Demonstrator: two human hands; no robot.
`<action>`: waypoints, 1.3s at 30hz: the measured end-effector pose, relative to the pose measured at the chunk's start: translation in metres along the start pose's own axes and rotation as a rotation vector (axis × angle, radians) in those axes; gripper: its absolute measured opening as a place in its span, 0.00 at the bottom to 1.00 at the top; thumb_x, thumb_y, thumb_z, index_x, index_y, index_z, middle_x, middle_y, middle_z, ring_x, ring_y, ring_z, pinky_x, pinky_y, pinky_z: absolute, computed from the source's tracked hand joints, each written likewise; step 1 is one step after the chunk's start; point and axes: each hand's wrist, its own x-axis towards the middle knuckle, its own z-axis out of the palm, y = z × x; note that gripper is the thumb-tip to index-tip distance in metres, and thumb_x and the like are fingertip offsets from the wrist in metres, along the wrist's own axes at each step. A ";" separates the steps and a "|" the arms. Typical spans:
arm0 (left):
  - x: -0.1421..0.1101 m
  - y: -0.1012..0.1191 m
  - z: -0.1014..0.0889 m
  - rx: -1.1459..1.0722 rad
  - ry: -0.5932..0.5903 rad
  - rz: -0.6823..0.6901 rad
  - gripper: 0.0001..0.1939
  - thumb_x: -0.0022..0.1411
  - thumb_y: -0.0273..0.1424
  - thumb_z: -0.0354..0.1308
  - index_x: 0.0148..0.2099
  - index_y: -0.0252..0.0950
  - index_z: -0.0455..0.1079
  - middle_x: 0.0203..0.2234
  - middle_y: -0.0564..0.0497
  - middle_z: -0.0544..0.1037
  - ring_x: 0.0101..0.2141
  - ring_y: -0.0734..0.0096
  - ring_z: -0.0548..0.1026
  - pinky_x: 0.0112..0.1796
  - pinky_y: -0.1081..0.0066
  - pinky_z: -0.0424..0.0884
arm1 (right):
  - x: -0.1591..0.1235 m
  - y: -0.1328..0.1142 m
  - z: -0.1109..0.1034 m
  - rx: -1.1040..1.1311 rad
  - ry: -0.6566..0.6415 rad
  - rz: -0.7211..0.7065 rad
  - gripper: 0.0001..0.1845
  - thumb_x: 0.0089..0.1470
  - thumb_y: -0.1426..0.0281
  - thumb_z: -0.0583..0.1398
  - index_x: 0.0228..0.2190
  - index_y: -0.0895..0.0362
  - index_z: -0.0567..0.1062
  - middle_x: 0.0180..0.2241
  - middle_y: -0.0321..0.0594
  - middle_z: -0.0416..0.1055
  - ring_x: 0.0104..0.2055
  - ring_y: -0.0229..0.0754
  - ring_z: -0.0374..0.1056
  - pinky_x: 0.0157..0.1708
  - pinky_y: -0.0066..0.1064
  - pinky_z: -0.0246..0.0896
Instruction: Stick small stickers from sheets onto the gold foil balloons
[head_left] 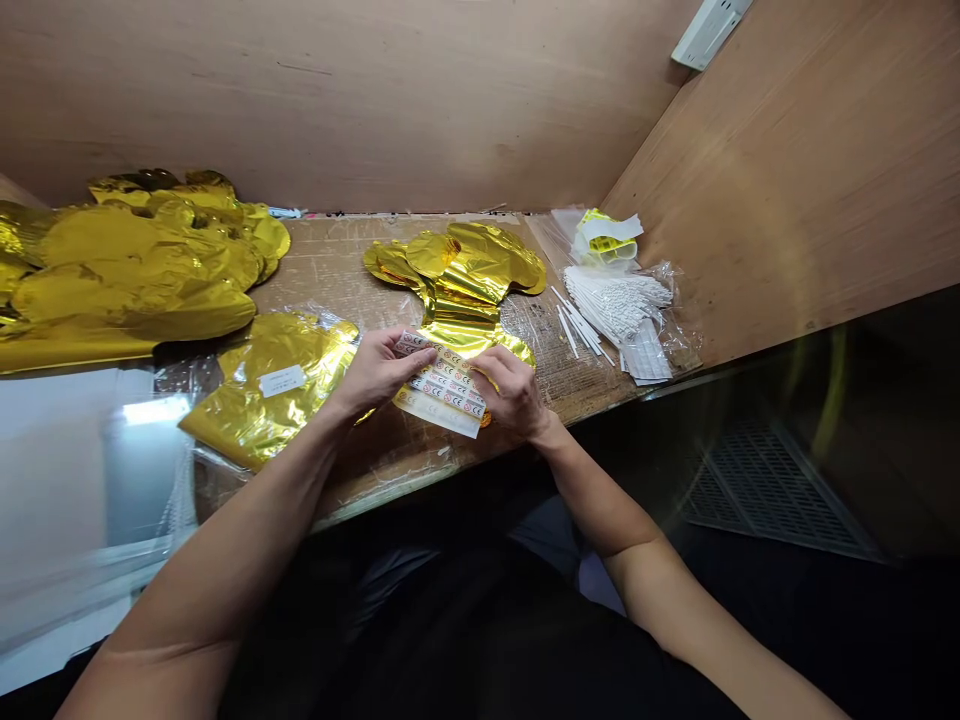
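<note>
My left hand (pixel 379 372) and right hand (pixel 514 392) were both closed on a sheet of printed labels (pixel 441 385). A gold foil balloon (pixel 461 285) lay just behind it.

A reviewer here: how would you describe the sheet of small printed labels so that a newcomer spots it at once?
On the wooden bench, find the gold foil balloon lying at the middle of the front edge. At its near end, the left hand and right hand grip a sheet of small printed labels. Unlike the gold foil around it, it is a pale sheet with rows of red-marked stickers, held by both hands.
</note>
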 end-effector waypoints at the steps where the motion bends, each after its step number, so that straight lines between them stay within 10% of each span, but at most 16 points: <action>1: 0.000 0.000 0.000 -0.005 -0.002 0.005 0.20 0.53 0.43 0.77 0.36 0.32 0.80 0.26 0.50 0.82 0.24 0.71 0.77 0.27 0.74 0.73 | 0.001 -0.001 0.000 0.057 0.008 0.069 0.09 0.69 0.66 0.60 0.45 0.55 0.79 0.40 0.45 0.77 0.41 0.45 0.73 0.45 0.37 0.70; 8: -0.002 0.004 0.002 0.013 -0.045 0.030 0.20 0.54 0.43 0.76 0.39 0.32 0.80 0.30 0.46 0.85 0.28 0.68 0.79 0.30 0.72 0.76 | 0.010 -0.004 -0.004 0.463 -0.105 0.415 0.11 0.61 0.62 0.64 0.33 0.56 0.74 0.30 0.36 0.71 0.32 0.38 0.66 0.33 0.30 0.63; 26: -0.002 -0.009 0.010 0.074 0.007 0.075 0.19 0.63 0.45 0.68 0.32 0.33 0.75 0.23 0.52 0.76 0.23 0.74 0.71 0.24 0.76 0.68 | 0.008 -0.008 -0.014 0.498 -0.152 0.484 0.15 0.63 0.58 0.62 0.32 0.57 0.74 0.29 0.35 0.69 0.30 0.36 0.63 0.31 0.29 0.59; 39: 0.001 -0.009 0.010 0.027 0.045 -0.053 0.20 0.58 0.46 0.71 0.32 0.33 0.75 0.23 0.52 0.78 0.22 0.73 0.71 0.23 0.75 0.68 | -0.005 0.001 -0.008 -0.317 -0.164 -0.119 0.12 0.71 0.69 0.56 0.42 0.53 0.81 0.40 0.47 0.77 0.43 0.49 0.67 0.45 0.41 0.61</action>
